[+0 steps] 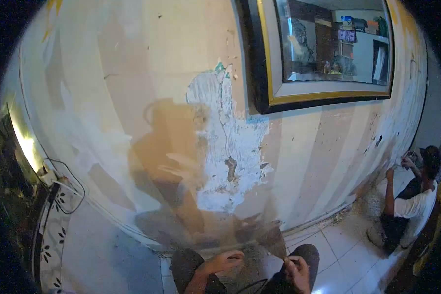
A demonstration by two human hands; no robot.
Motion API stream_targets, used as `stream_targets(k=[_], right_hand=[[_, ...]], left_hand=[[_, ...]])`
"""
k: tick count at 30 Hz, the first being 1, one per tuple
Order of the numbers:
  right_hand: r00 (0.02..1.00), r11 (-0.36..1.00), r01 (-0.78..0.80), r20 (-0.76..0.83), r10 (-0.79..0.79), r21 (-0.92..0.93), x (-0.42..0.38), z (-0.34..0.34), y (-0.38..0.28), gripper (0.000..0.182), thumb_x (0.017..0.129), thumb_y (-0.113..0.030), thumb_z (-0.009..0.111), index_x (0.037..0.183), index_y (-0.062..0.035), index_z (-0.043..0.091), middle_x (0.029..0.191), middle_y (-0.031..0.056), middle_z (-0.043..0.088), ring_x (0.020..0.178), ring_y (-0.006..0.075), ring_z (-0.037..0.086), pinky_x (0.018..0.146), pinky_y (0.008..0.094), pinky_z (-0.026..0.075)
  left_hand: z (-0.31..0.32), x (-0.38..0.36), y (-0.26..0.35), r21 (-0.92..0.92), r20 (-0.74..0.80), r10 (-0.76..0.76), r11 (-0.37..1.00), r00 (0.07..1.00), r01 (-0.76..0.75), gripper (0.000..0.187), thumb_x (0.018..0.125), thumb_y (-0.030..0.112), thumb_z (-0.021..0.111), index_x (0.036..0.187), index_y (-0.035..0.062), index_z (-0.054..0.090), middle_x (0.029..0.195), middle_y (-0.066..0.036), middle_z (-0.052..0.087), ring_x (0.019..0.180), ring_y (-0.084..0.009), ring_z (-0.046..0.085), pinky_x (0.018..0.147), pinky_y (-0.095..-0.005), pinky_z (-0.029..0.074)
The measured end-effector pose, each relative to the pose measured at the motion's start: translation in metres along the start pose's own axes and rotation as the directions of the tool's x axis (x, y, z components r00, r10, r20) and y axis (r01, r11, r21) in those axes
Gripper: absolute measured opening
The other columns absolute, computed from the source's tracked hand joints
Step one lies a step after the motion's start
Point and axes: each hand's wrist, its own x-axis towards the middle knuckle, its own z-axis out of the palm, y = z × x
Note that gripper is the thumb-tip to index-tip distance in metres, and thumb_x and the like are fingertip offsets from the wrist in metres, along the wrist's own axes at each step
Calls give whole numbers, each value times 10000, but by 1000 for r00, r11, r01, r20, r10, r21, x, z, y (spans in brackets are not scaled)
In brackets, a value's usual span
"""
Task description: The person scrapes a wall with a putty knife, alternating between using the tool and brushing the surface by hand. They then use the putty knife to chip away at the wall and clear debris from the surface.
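Observation:
My left hand [224,261] is held over my left knee, palm turned inward, fingers apart and nothing in it. Between the fingers of my right hand [297,270], beside my right knee, is the handle end of a flat scraper [273,241], its broad blade pointing toward the base of the wall. Ahead, the striped wall [299,147] has a large patch of peeled paint [232,147] with white, cracked plaster and a small brown hole.
A framed mirror [328,95] hangs at upper right. A co-worker [416,201] in a white shirt crouches by the wall at right, hands near it. Debris [345,214] lies along the wall's foot. At left are a bright lamp [27,147] and a looped cable [82,196].

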Motion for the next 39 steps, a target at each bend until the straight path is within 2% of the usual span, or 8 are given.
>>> stream_targets(k=[3,18,25,28,31,33,37,39], right_hand=[[992,952,-19,-110,56,307,1,55,-64,248,919,-222,545,1104,-64,496,634,36,489,438,109,409,395,242,323],[942,753,252,24,-335,608,35,122,-159,263,927,-210,514,1142,-111,398,697,64,487,446,108,401,382,241,307],[918,906,396,43,-394,-149,17,109,-63,235,911,-212,554,1098,-86,489,733,62,567,638,123,551,558,274,458],[981,992,-84,184,65,97,-1,113,-63,225,887,-202,586,1059,-65,536,812,80,595,715,153,580,611,288,477],[889,935,324,385,-248,-146,27,95,-54,410,911,-216,566,1291,-102,460,1081,149,587,923,218,580,749,376,485],[737,563,676,462,-494,-476,64,82,-77,212,862,-168,603,1029,-43,568,863,103,601,736,183,586,614,286,483],[712,655,679,78,-698,-333,87,72,-229,249,795,-87,630,1038,-54,587,938,133,573,755,254,572,656,312,479],[416,382,749,-63,-907,-541,84,76,-299,234,745,-48,660,977,-55,628,1006,120,564,903,262,551,713,315,455]], left_hand=[[-1,17,-39,515,218,-246,851,944,102,397,884,339,539,1175,69,538,1092,-173,593,998,-277,578,890,-383,439],[0,11,-40,530,81,-186,840,979,116,431,882,408,529,1124,53,563,987,-162,638,880,-310,613,787,-403,474],[19,8,-7,-18,-212,155,986,965,-163,510,895,466,506,1130,18,566,943,-126,651,863,-260,608,770,-385,461],[12,4,-21,-103,-273,-14,995,962,-14,531,895,499,492,1060,5,597,895,-96,627,841,-215,577,757,-360,447],[9,7,-50,-154,-299,-109,986,948,65,554,895,521,483,1013,-3,617,862,-76,611,825,-185,556,749,-343,438],[-1,21,-83,-380,-330,-480,856,813,351,538,896,512,491,972,0,639,852,-45,592,815,-160,528,761,-326,419],[-17,-2,37,-221,-403,-487,873,775,434,640,846,555,509,1155,1,589,1051,-195,610,983,-305,560,874,-417,397],[-13,13,-34,-248,-565,-517,850,643,466,638,830,566,523,1130,7,599,1034,-184,614,982,-303,561,872,-407,401]])
